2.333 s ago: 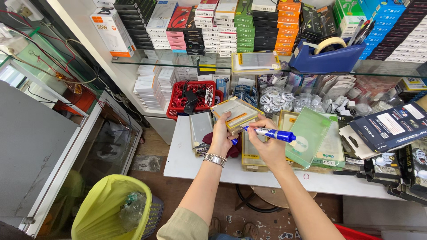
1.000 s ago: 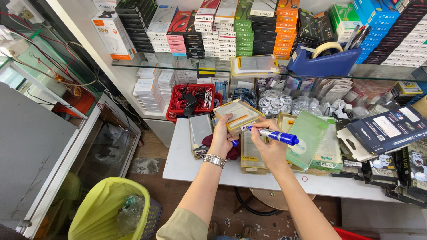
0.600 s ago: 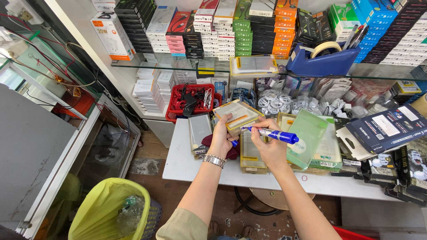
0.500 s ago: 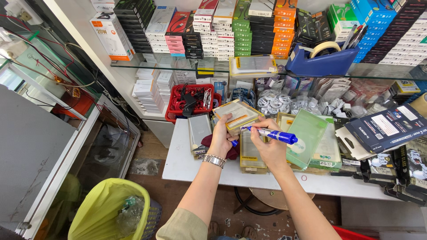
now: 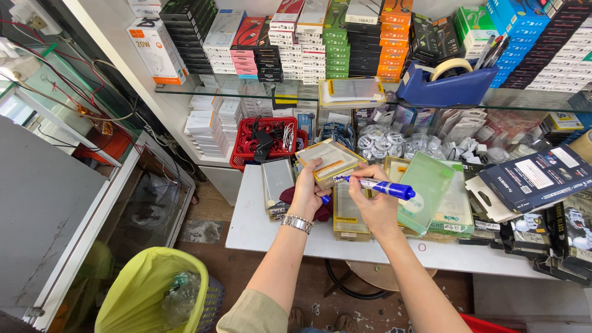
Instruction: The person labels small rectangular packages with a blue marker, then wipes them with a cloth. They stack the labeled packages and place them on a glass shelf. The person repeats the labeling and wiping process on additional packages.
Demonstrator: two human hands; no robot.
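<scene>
Head view, looking down at a cluttered white table [image 5: 271, 228] in a small shop corner.

Left hand [image 5: 306, 188], with a metal wristwatch [image 5: 297, 222] on the wrist, is closed around a stack of flat yellow-edged packets [image 5: 328, 162], held tilted above the table's far middle. Thumb lies on the top packet's near edge.

Right hand [image 5: 373, 206] is wrapped around a blue marker pen [image 5: 379, 187]. The pen lies nearly level, its tip pointing left and touching or almost touching the near right edge of the held stack; exact contact cannot be told. The two hands sit just beside each other.

On the table under the hands: another pile of yellow packets [image 5: 351, 216], a grey flat case [image 5: 277, 183] to the left, green translucent packets [image 5: 431, 197] to the right. Further right, dark blue card boxes [image 5: 533, 182].

Far side: a red basket [image 5: 266, 140] of cables, a glass shelf [image 5: 246, 94] carrying a blue tape dispenser [image 5: 445, 86], and stacked coloured boxes [image 5: 333, 37] behind.

Near left, on the floor: a bin lined with a yellow-green bag [image 5: 148, 296]. A glass cabinet [image 5: 74, 160] stands at the left.
</scene>
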